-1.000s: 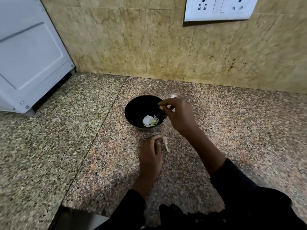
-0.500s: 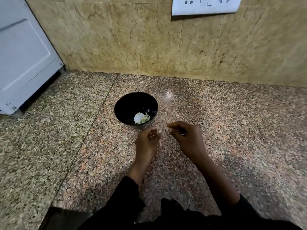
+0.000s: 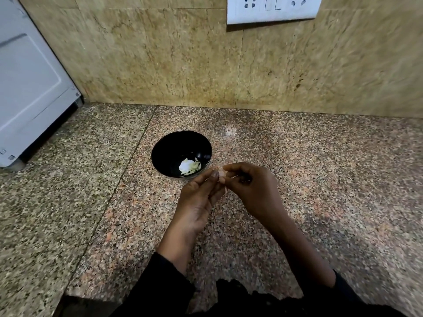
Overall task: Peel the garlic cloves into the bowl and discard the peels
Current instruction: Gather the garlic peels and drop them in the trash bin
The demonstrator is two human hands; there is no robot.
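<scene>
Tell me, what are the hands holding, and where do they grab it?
A garlic clove, pinched between the fingertips of the left hand and the right hand, one at each side, near the black bowl.

Single head view, forward and down, close over countertop (image 3: pixel 320 179)

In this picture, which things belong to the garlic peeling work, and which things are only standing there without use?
Part of the job:
- garlic clove, pinched between left hand and right hand
- black bowl, with pale garlic pieces inside
- both hands, just in front of the bowl

Just there:
- white appliance at the left
- wall socket plate
- granite counter
</scene>
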